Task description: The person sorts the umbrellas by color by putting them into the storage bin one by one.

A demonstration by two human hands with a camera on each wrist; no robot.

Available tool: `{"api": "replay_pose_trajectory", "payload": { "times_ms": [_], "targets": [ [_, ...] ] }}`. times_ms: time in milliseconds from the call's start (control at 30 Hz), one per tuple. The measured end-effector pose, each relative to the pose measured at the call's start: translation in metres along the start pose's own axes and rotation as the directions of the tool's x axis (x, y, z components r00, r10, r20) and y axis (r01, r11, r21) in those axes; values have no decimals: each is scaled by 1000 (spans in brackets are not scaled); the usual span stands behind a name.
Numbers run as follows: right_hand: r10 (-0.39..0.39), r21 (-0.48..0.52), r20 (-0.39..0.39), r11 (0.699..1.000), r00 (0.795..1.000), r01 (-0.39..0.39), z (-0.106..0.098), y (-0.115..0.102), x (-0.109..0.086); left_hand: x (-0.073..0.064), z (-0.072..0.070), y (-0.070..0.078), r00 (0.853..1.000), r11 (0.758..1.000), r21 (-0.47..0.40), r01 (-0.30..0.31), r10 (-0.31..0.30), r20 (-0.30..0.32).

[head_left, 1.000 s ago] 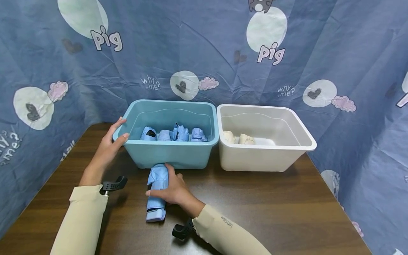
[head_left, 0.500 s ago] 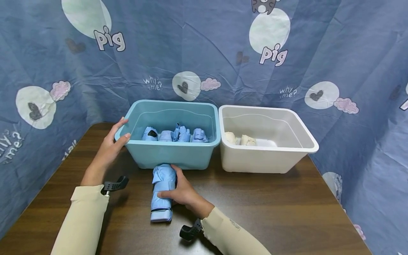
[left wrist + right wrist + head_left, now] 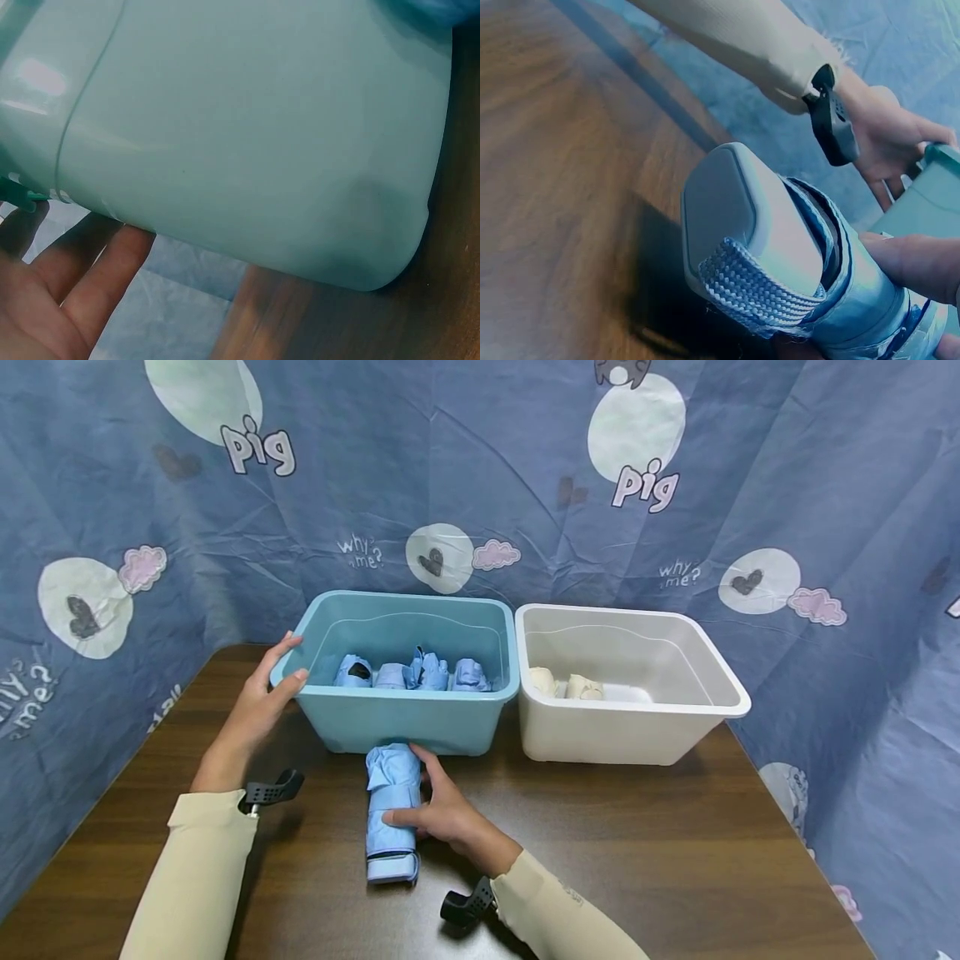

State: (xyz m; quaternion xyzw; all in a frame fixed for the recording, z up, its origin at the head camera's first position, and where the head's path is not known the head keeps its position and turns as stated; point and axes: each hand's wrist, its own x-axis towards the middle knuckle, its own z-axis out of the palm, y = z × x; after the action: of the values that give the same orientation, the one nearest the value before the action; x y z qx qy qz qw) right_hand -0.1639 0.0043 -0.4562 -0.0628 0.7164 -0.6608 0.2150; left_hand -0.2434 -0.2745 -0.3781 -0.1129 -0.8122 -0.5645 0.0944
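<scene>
A folded light-blue umbrella [image 3: 393, 814] lies upright-on in the head view, just in front of the teal bin [image 3: 401, 720]. My right hand [image 3: 450, 814] grips it from the right side, thumb across the top. In the right wrist view the umbrella's pale handle end [image 3: 742, 217] and woven wrist strap [image 3: 757, 292] face the camera. My left hand [image 3: 255, 706] holds the teal bin at its left corner; in the left wrist view its fingers [image 3: 109, 277] reach along the rim. Several folded blue umbrellas [image 3: 427, 672] sit inside the teal bin, their lower parts hidden by its front wall.
To the right, side by side with the teal bin, stands a white bin [image 3: 596, 731] with cream rolled bundles [image 3: 583, 687] at its left end. Both rest on a brown wooden table [image 3: 637, 852]. Behind hangs a blue printed cloth [image 3: 480, 460].
My right hand has shifted the blue umbrella a little to the right, and it points straighter toward the bin. My left hand stays at the teal bin's corner.
</scene>
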Motion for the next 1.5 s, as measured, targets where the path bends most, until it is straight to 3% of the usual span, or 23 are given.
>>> {"api": "replay_pose_trajectory", "payload": {
  "times_ms": [467, 967, 1233, 1500],
  "targets": [
    [-33, 26, 69, 999, 997, 31, -24, -17, -39, 5, -2, -11, 1000, 1000, -1, 8, -8, 3],
    [-99, 82, 100, 992, 990, 91, -35, -85, -77, 5, -4, -15, 1000, 1000, -11, 7, -7, 21],
    [-115, 91, 95, 990, 989, 106, -51, -123, -82, 7, -4, -12, 999, 999, 5, -33, 33, -4],
    [-146, 44, 26, 988, 989, 145, -67, -160, -64, 4, -4, -14, 1000, 1000, 9, -4, 4, 11]
  ]
}}
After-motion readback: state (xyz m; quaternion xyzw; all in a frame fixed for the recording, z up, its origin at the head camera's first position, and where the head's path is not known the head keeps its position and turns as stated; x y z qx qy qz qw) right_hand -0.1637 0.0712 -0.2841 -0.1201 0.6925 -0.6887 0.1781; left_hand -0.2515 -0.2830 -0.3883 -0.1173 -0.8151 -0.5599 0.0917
